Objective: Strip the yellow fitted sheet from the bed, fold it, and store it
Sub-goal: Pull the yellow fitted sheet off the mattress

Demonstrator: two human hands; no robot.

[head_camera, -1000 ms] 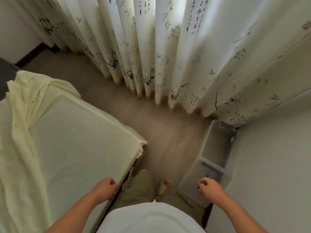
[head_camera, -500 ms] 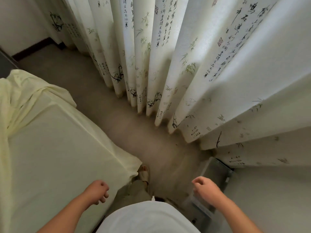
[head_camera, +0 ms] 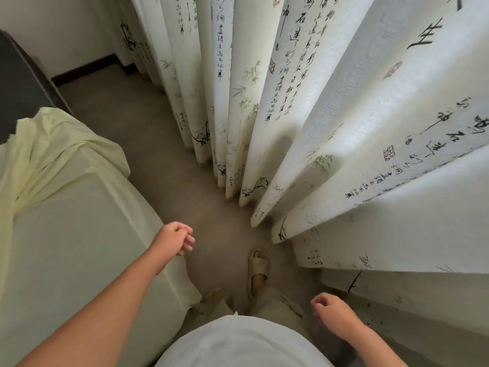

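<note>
Both hands hang empty, loosely curled: left hand [head_camera: 173, 238] above the sheet [head_camera: 66, 234], smooth, bunched at 10 o'clock; right hand [head_camera: 334, 315] at 5.

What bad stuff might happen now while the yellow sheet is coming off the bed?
The yellow sheet is loose and bunched at the far corner and hangs down the bed's side, so a foot might catch in it. The sandal is stepping close to the long curtain hems on the floor, an easy trip. Neither the left hand nor the right hand holds anything to steady a stumble.
</note>
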